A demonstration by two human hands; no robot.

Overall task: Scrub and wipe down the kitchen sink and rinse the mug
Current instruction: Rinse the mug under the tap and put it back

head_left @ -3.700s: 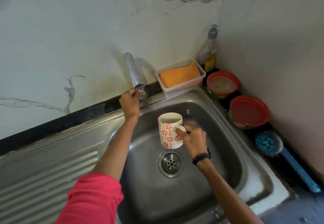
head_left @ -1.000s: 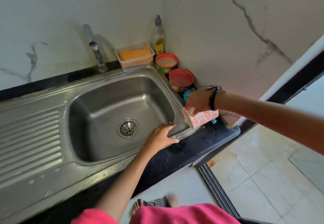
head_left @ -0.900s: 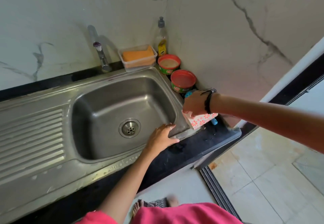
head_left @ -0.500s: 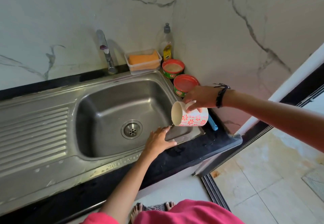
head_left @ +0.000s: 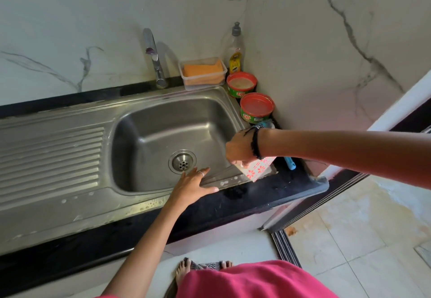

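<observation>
The white mug with red flowers [head_left: 258,169] is tipped over at the sink's front right corner, its top half hidden behind my right hand [head_left: 240,146], which grips it from above. My left hand [head_left: 193,188] rests flat, fingers straight, on the front rim of the steel sink [head_left: 144,202], near the drain [head_left: 182,161]. The basin looks wet and holds nothing. The tap [head_left: 154,57] stands at the back.
Behind the basin are a clear tub with an orange sponge [head_left: 203,72], a soap bottle [head_left: 234,50] and two red-lidded tubs [head_left: 256,106]. A blue brush [head_left: 289,162] lies on the black counter [head_left: 268,192] by the right wall. The draining board [head_left: 51,160] lies left.
The mug went from upright under the tap to the right corner of the sink. In the last half second it tipped from sideways to mouth-down. My left hand left the tap for the front rim.
</observation>
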